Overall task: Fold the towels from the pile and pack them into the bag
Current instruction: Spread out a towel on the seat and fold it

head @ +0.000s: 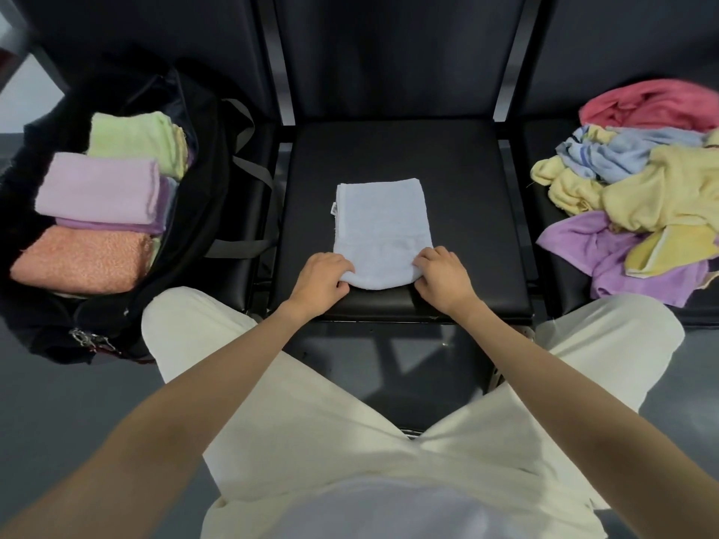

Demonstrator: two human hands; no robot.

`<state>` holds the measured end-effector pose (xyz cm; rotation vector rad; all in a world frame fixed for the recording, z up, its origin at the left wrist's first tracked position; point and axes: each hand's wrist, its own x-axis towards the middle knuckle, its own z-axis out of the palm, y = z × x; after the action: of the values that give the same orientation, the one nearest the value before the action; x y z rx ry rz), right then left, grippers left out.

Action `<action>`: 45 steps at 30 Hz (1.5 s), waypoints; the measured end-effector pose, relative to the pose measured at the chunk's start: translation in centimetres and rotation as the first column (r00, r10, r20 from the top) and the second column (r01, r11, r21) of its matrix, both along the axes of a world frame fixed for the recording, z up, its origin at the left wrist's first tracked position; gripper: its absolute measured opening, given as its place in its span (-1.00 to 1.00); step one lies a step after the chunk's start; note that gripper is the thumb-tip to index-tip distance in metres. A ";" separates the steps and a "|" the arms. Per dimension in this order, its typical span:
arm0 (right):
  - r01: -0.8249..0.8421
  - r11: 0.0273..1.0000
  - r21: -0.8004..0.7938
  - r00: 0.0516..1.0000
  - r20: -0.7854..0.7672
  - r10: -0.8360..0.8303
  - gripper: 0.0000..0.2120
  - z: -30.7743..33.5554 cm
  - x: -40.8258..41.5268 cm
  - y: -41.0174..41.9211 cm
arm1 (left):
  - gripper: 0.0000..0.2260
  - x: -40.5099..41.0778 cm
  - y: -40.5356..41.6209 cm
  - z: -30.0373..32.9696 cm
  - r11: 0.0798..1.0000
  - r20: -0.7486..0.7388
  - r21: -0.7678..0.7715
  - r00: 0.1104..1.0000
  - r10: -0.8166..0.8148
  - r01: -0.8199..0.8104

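Both hands, left (325,276) and right (441,276), fingers curled on the near edge of a half-folded towel (379,227) mid-seat (467,169); several folded ones fill the bag (202,180) left, a pile (638,188) waits right.

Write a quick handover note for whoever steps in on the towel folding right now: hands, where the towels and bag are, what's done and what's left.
Left hand and right hand each grip a near corner of the pale blue towel, which lies partly folded on the middle seat.
Black bag sits open on the left; folded green towel, lilac towel and orange towel are already inside.
The unfolded pile is on the right seat: pink, blue, yellow and purple towels.
Left: finish this fold, pack it, then work through the pile.
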<state>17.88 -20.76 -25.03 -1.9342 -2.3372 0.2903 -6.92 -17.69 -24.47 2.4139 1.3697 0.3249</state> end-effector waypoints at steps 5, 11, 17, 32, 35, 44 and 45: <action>0.213 0.960 -0.184 0.892 -0.366 -0.267 -0.87 2.7 0.7 -1.2 | -0.88 -0.4 -0.6 2.8 0.945 0.253 -0.304 0.945 0.206 -0.124; 0.316 0.865 -0.391 0.579 -0.643 -0.502 -0.82 5.0 0.8 -0.3 | -0.82 -0.1 0.7 4.8 0.840 0.392 -0.500 0.810 0.437 -0.211; 0.432 0.731 -0.527 0.275 -0.695 -0.664 -0.76 2.9 0.0 3.1 | -0.76 1.4 3.3 3.2 0.627 0.309 -0.666 0.615 0.725 -0.404; 0.500 0.742 -0.447 0.620 -0.414 -0.667 -0.68 -0.2 -1.3 4.0 | -0.70 1.2 1.1 -0.2 0.468 -0.048 -0.687 0.677 0.735 -0.556; 0.499 0.758 -0.420 0.572 -0.497 -0.652 -0.74 1.1 -3.1 3.7 | -0.70 1.1 0.5 1.4 0.449 0.044 -0.737 0.628 0.777 -0.504; 0.268 0.848 -0.458 0.288 -0.802 -0.524 -0.72 8.5 -16.2 7.3 | -0.82 -12.2 3.1 8.9 0.553 0.453 -0.560 0.331 0.828 -0.616; 0.217 0.855 -0.471 0.245 -0.822 -0.514 -0.69 9.3 -18.2 7.7 | -0.81 -14.4 3.3 9.9 0.558 0.486 -0.520 0.313 0.816 -0.647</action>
<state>-0.28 -13.01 -15.69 -1.5739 -1.0266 1.3173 -21.33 -14.36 -14.56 1.0310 1.8671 1.1039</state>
